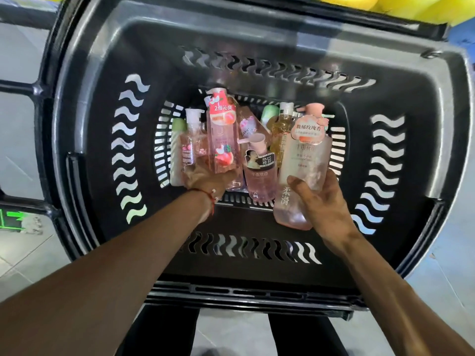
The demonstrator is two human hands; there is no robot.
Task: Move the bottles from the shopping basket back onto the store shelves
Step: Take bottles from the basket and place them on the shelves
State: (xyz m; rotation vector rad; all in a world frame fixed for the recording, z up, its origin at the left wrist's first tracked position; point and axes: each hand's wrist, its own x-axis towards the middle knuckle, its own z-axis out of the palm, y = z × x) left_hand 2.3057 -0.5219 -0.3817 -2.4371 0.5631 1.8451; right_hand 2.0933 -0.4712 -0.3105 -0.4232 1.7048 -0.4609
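Bottles [260,176] lie crowded on the floor of the black shopping basket [424,150] below you. Your left hand [205,179] curls round the base of a tall clear-pink bottle [222,134] with a peach label. Your right hand [326,204] grips a frosted pink pump bottle [300,165]. Both are inside the basket, over the others.

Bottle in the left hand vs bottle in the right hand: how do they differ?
Peach-label bottle: clear pink, flat-sided; pump bottle: frosted, paler, rounded. Peach-label bottle shows fruit pictures; pump bottle has a round tag under a pink pump head. Left hand grips the peach-label bottle at its base; right hand grips the pump bottle mid-body, base exposed. Both are pink, both held within the black shopping basket.
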